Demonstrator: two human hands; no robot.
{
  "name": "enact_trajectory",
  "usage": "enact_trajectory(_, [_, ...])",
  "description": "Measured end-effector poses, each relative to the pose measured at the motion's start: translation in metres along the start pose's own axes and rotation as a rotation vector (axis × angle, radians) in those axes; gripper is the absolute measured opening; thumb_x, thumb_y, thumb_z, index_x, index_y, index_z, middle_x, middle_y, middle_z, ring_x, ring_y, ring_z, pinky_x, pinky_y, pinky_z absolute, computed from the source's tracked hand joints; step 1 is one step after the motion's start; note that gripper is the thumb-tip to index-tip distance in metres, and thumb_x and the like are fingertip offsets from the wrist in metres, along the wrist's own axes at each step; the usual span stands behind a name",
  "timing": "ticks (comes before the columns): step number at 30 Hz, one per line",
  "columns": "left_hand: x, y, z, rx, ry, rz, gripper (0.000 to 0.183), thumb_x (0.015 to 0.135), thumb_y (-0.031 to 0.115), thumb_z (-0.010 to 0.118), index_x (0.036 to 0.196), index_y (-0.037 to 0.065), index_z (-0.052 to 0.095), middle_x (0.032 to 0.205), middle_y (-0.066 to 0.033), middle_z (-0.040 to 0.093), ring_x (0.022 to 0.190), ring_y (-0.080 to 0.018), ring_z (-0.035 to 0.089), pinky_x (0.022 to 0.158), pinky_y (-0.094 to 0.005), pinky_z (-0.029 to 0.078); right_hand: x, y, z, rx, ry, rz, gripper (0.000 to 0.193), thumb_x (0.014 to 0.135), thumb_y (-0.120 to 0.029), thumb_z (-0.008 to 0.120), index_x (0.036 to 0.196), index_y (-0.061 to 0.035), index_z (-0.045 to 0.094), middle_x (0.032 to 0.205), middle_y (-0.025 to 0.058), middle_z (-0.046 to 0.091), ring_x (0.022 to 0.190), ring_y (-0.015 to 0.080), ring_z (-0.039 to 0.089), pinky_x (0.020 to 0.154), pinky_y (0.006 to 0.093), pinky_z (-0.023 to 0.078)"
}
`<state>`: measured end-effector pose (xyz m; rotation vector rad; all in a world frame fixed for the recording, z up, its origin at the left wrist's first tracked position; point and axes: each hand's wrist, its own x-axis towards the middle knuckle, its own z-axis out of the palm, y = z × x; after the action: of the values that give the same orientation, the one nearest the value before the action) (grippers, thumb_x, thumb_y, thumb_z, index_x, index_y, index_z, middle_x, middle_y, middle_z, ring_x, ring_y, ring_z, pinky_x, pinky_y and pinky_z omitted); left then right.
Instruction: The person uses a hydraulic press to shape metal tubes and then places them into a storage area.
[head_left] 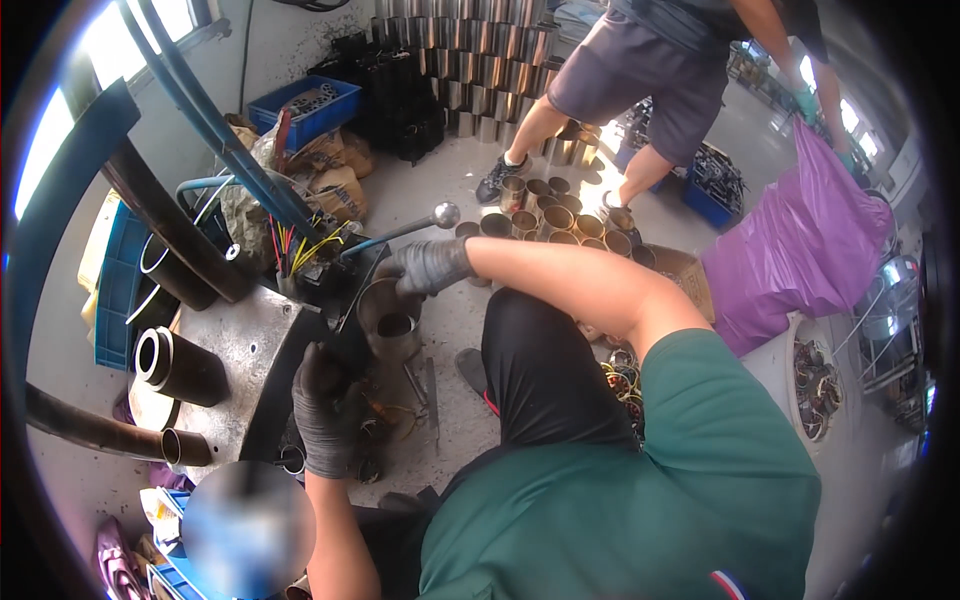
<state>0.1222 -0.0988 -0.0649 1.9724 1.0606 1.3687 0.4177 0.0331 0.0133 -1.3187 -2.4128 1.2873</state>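
window (140, 40) glaring upper left; picture rim black, warped

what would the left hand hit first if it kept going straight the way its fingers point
Probably the dark front edge of the metal work table, just beyond the fingertips of the left hand; depth is hard to judge here.

The right arm (590, 280) bends and reaches left — its gloved right hand (428, 268) far, fingers seemingly curled. The left forearm (338, 540) rises from the near side, its gloved left hand (328, 415) nearer — 2 hands apart.
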Motion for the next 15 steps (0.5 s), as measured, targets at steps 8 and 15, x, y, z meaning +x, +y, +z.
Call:
enact_trajectory(8, [-0.02,-0.018,-0.005,-0.183,-0.106,-0.209,0.086,0.084,-0.02,0.055,0.16,0.007,0.027,0.143,-0.0161,0.056,0.131,-0.0252,0.058,0.114,-0.0376,0.043,-0.173,0.187,0.016,0.52,0.914,0.418,0.033,0.094,-0.026,0.067,0.121,-0.0065,0.066,0.09,0.0048,0.07,0.077,0.0138,0.065,0.066,0.0311,0.053])
enact_trajectory(15, [-0.045,-0.025,-0.001,0.052,-0.236,-0.317,0.076,0.093,-0.006,0.065,0.158,0.008,0.03,0.126,-0.0143,0.064,0.12,-0.0232,0.063,0.104,-0.0347,0.048,-0.277,0.287,0.068,1.272,1.638,0.555,0.01,0.088,-0.017,0.069,0.087,-0.0086,0.064,0.062,0.0027,0.058,0.039,0.0149,0.048,0.036,0.0317,0.041])
